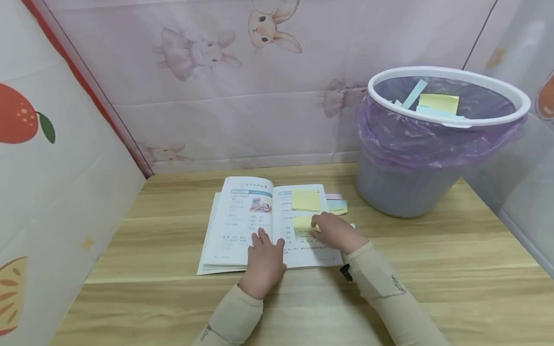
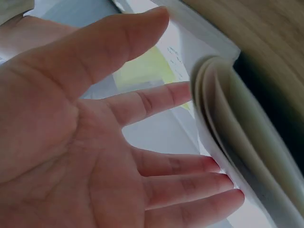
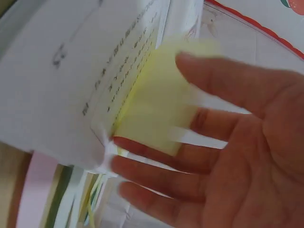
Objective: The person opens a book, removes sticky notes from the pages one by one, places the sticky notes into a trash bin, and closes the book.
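An open book (image 1: 235, 223) with printed pages lies on the table. My left hand (image 1: 266, 262) rests at its lower middle, fingers spread; in the left wrist view the straight fingertips touch the curved page edges. On the right page are two yellow sticky notes, an upper one (image 1: 305, 199) and a lower one (image 1: 303, 223). My right hand (image 1: 337, 231) is at the lower note. In the right wrist view this sticky note (image 3: 156, 104) stands up from the page, blurred, between the thumb and the extended fingers, with the thumb apart from the index finger.
Pink (image 1: 334, 196) and blue-green tabs (image 1: 337, 206) stick out from the book's right side. A grey bin (image 1: 398, 187) with a purple liner and white rim stands at the back right, holding paper strips and notes. Printed cloth walls (image 1: 242, 125) border the wooden table (image 1: 151, 230).
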A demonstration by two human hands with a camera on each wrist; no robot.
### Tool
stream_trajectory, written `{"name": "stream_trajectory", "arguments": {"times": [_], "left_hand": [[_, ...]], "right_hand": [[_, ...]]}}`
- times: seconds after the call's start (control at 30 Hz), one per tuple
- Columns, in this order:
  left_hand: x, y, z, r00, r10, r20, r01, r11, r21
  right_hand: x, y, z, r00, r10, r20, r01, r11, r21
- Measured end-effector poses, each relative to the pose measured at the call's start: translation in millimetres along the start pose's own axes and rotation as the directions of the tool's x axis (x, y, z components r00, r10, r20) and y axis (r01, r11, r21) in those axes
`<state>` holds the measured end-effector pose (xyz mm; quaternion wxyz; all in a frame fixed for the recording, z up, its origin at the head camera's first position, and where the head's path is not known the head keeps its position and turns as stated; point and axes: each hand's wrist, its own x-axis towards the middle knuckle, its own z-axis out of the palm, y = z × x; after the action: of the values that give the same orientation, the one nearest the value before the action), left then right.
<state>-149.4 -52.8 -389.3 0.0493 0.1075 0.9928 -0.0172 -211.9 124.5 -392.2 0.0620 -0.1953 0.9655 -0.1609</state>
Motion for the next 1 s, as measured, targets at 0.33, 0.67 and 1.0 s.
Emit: {"name": "stream_trajectory", "arguments": {"times": [0.33,0.67,1.0], "left_hand": [[4.0,0.3,2.3,1.000,-0.002,0.016,0.003,1.000,-0.005],[2.6,1.0,-3.5,1.000,0.013,0.013,-0.014,1.000,0.006],[3.3,1.0,-5.2,1.000,0.006,0.030,-0.006,1.000,-0.008]], "right_hand": [[3.9,3.1,-0.2,0.953,-0.032,-0.300,0.015,0.998,-0.058],[3.0,12.2,-6.6,0.947,0.035,-0.319,-0.039,0.999,-0.005],[-2.2,17.2,-19.1,0.942,0.069,-0.329,-0.067,0.998,0.016]]}}
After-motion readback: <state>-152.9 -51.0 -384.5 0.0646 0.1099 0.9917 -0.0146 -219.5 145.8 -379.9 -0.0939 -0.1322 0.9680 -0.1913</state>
